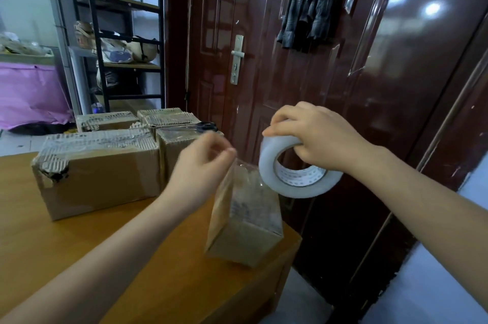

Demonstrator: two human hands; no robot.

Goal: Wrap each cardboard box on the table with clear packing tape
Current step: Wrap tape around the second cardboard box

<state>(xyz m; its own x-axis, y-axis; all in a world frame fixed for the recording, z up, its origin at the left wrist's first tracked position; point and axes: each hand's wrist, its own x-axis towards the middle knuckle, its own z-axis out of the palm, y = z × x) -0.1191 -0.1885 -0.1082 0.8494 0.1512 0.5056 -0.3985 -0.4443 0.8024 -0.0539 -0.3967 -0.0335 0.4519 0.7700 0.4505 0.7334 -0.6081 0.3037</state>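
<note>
Our right hand (314, 136) grips the roll (295, 168); our blurred left hand (203, 162) seems to pinch the tape end. The upright box (245, 218) near the bench (79, 239) edge could topple.

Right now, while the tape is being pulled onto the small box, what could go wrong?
1. The small box stands tall near the table corner; a tug from the tape roll might tip it off.
2. The left hand pinches the loose tape; it may fold and stick to itself.
</note>
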